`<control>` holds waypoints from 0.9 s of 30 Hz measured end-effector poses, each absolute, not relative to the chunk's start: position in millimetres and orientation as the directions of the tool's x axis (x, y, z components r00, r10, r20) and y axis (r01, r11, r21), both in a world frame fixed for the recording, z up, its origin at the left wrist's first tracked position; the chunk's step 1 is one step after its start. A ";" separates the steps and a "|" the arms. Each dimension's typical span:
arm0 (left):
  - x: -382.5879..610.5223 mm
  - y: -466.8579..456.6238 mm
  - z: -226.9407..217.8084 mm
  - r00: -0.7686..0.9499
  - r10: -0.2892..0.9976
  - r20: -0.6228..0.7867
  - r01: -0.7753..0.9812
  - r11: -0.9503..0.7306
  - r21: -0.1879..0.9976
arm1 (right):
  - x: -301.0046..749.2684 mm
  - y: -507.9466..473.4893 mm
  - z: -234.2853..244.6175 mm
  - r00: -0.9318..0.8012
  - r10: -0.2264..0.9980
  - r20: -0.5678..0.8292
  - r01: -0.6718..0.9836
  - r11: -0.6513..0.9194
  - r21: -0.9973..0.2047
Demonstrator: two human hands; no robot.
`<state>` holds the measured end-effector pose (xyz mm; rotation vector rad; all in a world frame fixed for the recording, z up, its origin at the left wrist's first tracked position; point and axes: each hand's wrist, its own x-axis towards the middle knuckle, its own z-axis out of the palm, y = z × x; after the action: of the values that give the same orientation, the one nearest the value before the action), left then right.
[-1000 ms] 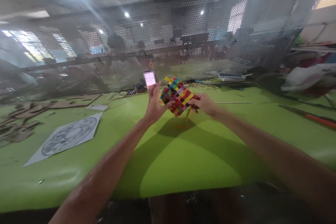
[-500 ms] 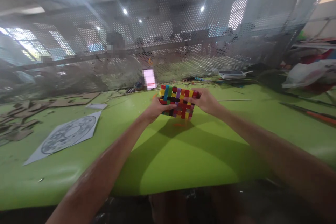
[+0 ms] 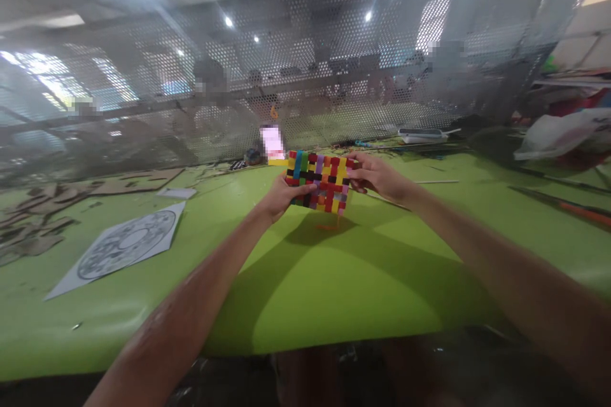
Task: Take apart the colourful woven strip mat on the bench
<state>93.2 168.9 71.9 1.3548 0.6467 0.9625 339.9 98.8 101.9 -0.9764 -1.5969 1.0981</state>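
Woven piece [image 3: 327, 179] over middle of bench [image 3: 329, 311], between left fingers [image 3: 300, 190] and right fingers [image 3: 361, 173]. Just left of it and behind, by my view: phone [image 3: 272, 140] at bench's far edge, mesh screen [image 3: 324, 86] behind that. Worker's left: paper sheet [image 3: 131, 243] on bench, cardboard scraps [image 3: 35, 210] beyond, farther left. Right: thin rod [image 3: 436, 182] past right forearm; farther out, long tool [image 3: 582, 211], plastic bag [image 3: 563, 137] behind it.

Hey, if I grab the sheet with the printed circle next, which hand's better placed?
Your left hand, probably: the printed sheet lies on that side, while your right hand would have to reach across. Both hands are on the multicoloured woven piece, though, so the right would likely hold it alone.
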 end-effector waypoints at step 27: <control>62.9 216.5 55.9 0.357 0.927 0.112 -0.241 -0.025 0.970 | 391.8 107.6 111.0 -0.033 0.959 0.281 -0.041 0.280 -0.959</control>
<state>62.9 216.5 55.9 1.2413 0.7304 1.0794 391.8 107.6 111.0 -0.9535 -1.3320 1.0402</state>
